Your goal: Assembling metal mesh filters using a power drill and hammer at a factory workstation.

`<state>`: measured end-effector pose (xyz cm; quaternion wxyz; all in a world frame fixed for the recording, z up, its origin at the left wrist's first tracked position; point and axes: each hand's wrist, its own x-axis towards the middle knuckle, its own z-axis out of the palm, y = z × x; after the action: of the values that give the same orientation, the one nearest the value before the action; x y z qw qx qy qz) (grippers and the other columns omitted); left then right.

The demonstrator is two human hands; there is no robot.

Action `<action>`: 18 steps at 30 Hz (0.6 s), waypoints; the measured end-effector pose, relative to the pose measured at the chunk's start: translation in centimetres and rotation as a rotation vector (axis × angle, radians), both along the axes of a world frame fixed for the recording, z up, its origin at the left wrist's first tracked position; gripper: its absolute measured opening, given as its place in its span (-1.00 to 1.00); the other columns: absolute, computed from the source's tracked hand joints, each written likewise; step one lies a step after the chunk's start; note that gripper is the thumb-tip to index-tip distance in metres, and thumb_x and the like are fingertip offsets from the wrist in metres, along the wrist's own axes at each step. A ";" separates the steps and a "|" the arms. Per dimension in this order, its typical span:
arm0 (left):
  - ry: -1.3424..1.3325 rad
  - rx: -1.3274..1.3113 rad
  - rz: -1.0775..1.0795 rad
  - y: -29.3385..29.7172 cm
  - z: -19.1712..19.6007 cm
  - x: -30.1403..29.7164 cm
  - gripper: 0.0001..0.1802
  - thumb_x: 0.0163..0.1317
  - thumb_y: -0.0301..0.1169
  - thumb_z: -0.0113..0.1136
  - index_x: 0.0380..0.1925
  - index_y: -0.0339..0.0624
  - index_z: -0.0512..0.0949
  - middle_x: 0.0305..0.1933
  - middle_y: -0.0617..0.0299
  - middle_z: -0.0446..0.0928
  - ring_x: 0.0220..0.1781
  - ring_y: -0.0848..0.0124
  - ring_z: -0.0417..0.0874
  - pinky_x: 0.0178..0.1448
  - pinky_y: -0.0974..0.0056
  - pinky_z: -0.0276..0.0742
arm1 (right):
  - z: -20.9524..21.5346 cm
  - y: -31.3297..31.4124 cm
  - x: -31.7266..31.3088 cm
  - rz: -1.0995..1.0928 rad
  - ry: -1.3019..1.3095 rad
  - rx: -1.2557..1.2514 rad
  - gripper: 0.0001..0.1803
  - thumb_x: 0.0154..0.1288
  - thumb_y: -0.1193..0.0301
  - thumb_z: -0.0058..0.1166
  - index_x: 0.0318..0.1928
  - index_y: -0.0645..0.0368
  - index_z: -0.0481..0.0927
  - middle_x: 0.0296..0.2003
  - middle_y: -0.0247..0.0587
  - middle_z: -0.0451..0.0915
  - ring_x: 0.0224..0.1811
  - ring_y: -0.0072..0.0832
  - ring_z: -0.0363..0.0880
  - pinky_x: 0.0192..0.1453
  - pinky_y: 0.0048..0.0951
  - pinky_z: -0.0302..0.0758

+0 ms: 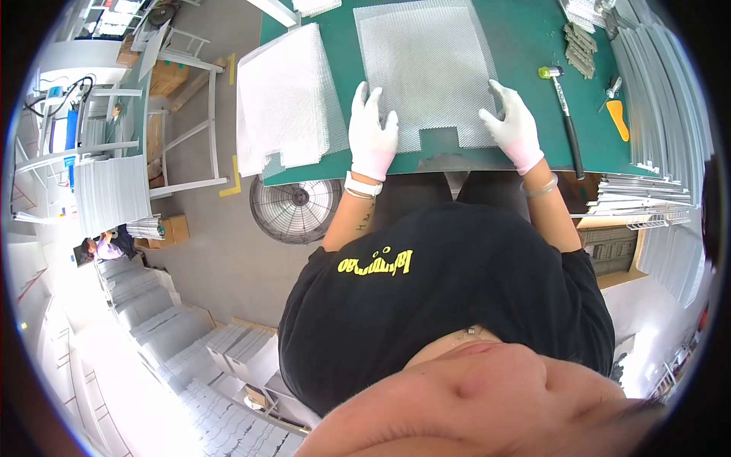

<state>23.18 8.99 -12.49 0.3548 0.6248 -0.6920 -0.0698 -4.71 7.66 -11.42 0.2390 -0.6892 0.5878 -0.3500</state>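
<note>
Both gloved hands flat on a silvery expanded-metal mesh sheet (422,68)

On the green counter (525,46), the left hand (372,131) presses its seven o'clock corner, the right hand (513,126) its five o'clock corner; fingers spread, gripping nothing.

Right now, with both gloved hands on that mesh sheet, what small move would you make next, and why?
Probably slide the mesh sheet slightly away from the table edge. The left hand and right hand press flat on its near corners, and its notched near edge lies almost at the table's rim.
</note>
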 end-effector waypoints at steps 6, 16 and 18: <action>-0.003 0.060 -0.005 -0.4 -0.8 0.2 -0.45 0.16 -0.42 0.28 0.18 -0.33 0.47 0.41 -0.19 0.27 0.28 -0.02 0.48 0.22 0.15 0.50 | -1.0 -0.2 0.7 -0.005 0.162 -0.101 -0.39 0.18 0.30 0.26 0.25 0.14 0.47 0.08 -0.07 0.55 0.10 -0.16 0.57 0.18 -0.30 0.53; -0.159 0.057 0.018 -0.3 -1.6 -0.2 -0.48 0.12 -0.43 0.29 0.12 -0.34 0.51 0.38 -0.28 0.28 0.11 -0.09 0.58 0.18 0.02 0.51 | -1.1 -0.2 1.2 -0.020 0.299 -0.009 -0.40 0.22 0.28 0.22 0.27 0.13 0.44 0.16 -0.02 0.47 0.12 -0.12 0.54 0.16 -0.27 0.54; -0.181 0.054 0.022 -0.3 -1.7 -0.1 -0.48 0.12 -0.43 0.29 0.12 -0.32 0.51 0.38 -0.27 0.28 0.08 -0.08 0.59 0.16 0.01 0.51 | -1.0 -0.2 1.1 -0.019 0.309 0.010 -0.39 0.22 0.29 0.22 0.28 0.14 0.44 0.17 0.00 0.45 0.12 -0.10 0.54 0.16 -0.27 0.54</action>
<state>23.03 8.69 -14.22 0.2745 0.6454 -0.7123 -0.0277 -3.56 7.45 -12.45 0.1458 -0.7281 0.6257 -0.2389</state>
